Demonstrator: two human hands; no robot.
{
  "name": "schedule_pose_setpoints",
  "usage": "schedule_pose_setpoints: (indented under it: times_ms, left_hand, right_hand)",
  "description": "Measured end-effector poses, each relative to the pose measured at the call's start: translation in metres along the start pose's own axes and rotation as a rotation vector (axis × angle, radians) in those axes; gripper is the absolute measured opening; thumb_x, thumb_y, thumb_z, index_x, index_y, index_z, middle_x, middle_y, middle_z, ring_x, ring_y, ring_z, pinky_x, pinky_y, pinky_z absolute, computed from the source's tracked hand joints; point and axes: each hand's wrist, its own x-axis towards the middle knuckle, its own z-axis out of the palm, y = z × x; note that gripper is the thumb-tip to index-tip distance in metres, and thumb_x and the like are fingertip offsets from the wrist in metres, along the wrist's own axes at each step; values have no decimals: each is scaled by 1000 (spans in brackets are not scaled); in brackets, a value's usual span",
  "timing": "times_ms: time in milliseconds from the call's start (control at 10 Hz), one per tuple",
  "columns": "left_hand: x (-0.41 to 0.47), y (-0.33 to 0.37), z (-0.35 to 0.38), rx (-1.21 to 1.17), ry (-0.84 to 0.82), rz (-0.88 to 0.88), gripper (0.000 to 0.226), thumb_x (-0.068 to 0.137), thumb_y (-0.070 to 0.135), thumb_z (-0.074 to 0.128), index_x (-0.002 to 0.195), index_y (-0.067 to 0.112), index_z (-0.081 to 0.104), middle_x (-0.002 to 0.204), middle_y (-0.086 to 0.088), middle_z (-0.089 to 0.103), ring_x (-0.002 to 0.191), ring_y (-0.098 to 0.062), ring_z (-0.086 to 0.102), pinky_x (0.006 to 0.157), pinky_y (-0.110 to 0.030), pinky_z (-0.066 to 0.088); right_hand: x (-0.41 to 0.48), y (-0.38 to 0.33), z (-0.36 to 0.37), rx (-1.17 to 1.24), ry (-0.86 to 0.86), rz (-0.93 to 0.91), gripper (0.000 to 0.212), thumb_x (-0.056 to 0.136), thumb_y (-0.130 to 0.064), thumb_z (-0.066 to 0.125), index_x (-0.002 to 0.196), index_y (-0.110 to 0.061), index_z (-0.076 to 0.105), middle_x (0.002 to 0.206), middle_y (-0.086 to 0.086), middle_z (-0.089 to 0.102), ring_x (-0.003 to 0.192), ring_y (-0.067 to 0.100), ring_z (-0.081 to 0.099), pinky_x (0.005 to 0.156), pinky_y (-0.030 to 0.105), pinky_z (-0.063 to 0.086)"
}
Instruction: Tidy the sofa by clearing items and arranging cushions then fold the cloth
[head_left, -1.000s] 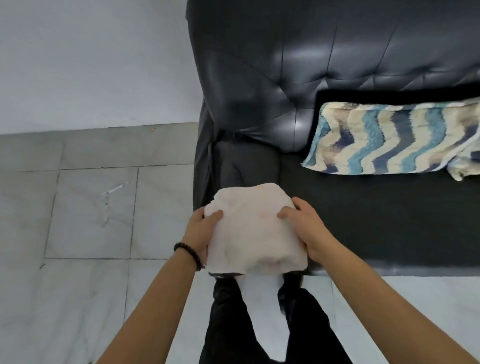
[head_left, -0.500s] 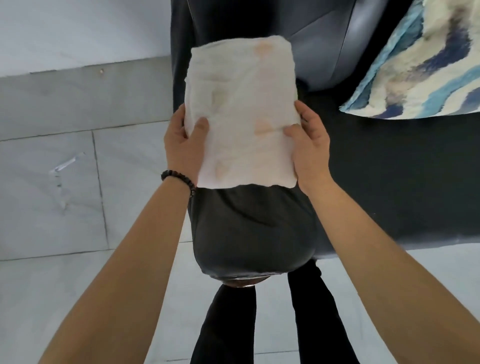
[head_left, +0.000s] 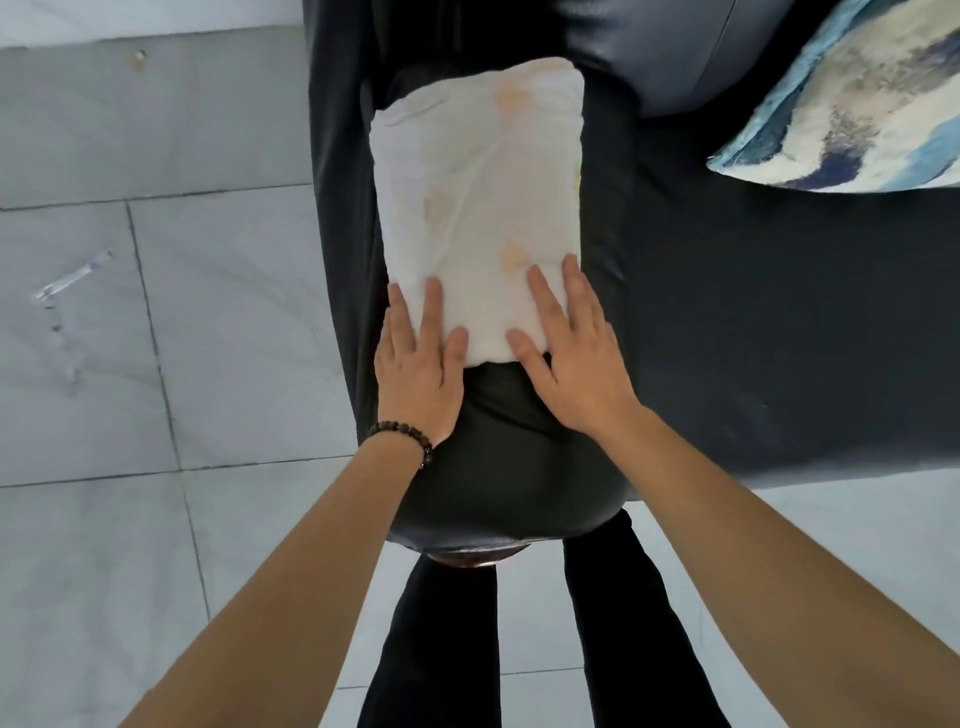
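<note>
The folded cloth lies lengthwise along the top of the sofa's armrest, a pale, cream-white pad with faint orange-tan marks and soft creases across its upper face. It looks light, limp and thick with layers, the kind of thing that will slump or spring open if lifted by one corner, so it is best taken from both long edges at once or with a palm slid underneath. The left hand and the right hand rest flat on its near end, fingers spread and pressing down; neither grip is closed on anything, both are open palms. The armrest is rounded, dark and glossy like leather, probably slippery under fabric, so the pad could slide off to the tiled floor. A patterned cushion, blue and cream, lies on the dark seat, well apart.
</note>
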Motion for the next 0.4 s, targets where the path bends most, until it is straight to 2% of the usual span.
schedule_pose_setpoints:
  times_ms: [100,200,300,400]
  left_hand:
    - [3,3,0,5,27,-22,56,101,51,20,152,40,1,163,-4,-10,148,-26,5,120,-43,9]
    - [-19,1,-2,95,19,-4,59,100,52,21,153,35,1,162,-9,-7,147,-31,12,119,-43,16]
    - [-62,3,-17,180,-79,-37,64,99,53,20,154,26,4,162,-14,-1,140,-36,27,115,-47,27]
    - [-121,22,-40,180,-92,-41,65,99,54,15,154,20,10,162,-11,4,144,-31,24,115,-47,27]
  right_hand:
    - [3,-1,-2,8,1,18,69,100,-60,27,157,-31,-1,165,7,-8,152,28,4,118,49,24]
    - [-19,-11,-8,59,-37,54,81,99,-59,35,156,-25,-11,164,9,-14,150,33,13,115,46,33]
    - [-58,-24,-30,75,-178,142,86,98,-57,40,154,-27,-18,163,5,-22,135,36,43,96,43,49]
    - [-102,-45,-60,104,-184,150,79,100,-54,38,155,-27,-12,163,1,-20,132,30,49,95,40,49]
